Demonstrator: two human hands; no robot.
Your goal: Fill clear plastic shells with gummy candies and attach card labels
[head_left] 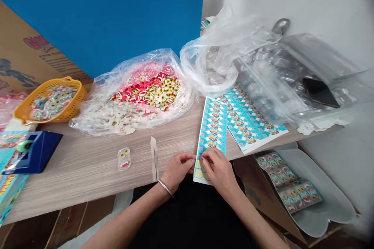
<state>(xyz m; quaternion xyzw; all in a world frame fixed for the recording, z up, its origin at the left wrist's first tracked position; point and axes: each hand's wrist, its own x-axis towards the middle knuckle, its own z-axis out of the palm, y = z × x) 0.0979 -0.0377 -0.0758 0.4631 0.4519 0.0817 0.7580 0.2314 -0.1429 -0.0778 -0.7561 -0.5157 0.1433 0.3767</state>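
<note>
Sticker sheet point(214, 124): just right of frame center on the tabletop point(96, 163), long side running up the frame; both hands at its near end.
Bare yellow backing point(200, 175): near end only, so I'd judge a few labels are off and most printed rows are left.
Second sheets point(251, 120): right and behind, looks full where visible.
Clear blister point(124, 159): left of the hands, well apart, eyes and mouth inside; no blue label seen on it (so likely unlabelled).
Left hand point(177, 169): thumb and fingers drawn together at the sheet's left edge; can't tell what's pinched.
Right hand point(217, 167): over the sheet, thumb and index close together, fingertips beside the left's; can't tell if a label is between.
</note>
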